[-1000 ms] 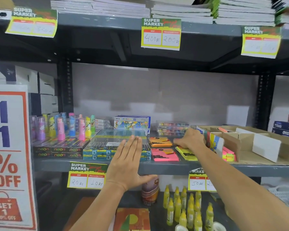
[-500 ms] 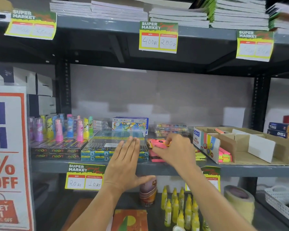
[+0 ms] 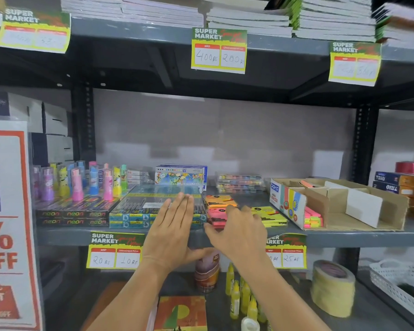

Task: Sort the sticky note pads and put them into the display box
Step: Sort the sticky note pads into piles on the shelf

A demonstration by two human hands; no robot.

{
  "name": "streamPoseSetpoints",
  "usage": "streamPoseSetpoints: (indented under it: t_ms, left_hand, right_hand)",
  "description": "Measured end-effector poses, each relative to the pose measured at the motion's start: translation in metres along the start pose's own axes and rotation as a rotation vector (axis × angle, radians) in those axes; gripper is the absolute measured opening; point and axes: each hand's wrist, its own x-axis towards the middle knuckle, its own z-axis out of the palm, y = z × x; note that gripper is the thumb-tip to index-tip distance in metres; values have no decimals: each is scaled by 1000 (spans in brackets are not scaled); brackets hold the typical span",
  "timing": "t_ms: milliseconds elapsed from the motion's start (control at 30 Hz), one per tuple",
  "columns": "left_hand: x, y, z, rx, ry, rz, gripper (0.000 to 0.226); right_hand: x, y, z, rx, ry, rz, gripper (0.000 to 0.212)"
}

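At the bottom of the frame two bare forearms are reaching up toward the grey shelf point(image 3: 344, 236). The left hand point(image 3: 171, 231) is lying flat in the centre, fingers straight and together, thumb spread, gripping nothing. The right hand point(image 3: 237, 231), just right of it, is blurring with motion; its fingers are curling over the pink sticky note pad point(image 3: 215, 217), but whether they are pinching it cannot be told. Three loose pads are showing: that pink one, an orange pad point(image 3: 219, 200) just behind it, and a yellow pad point(image 3: 271, 215) to the right, partly covered by the hand. Further right, the cardboard display box point(image 3: 335, 206) is sitting on the shelf, reading "DOMS" on its front panel, with neon pads stacked in its front compartment. Behind the left hand, flat boxes point(image 3: 72, 217) are reading "neon". Overhead, a price tag point(image 3: 219, 51) is reading "SUPER MARKET", "400" and "200".
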Motion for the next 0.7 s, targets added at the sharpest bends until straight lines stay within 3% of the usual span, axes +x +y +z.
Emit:
streamPoseSetpoints:
  t_ms: [200,700]
  left_hand:
    - [1,0,-2,-12,-24,-7,113]
    - [-1,1,-1,4,-4,-1,118]
  right_hand:
    - [5,-7,2,17,-64,41,54]
    - [20,-4,9,-25,-174,108,67]
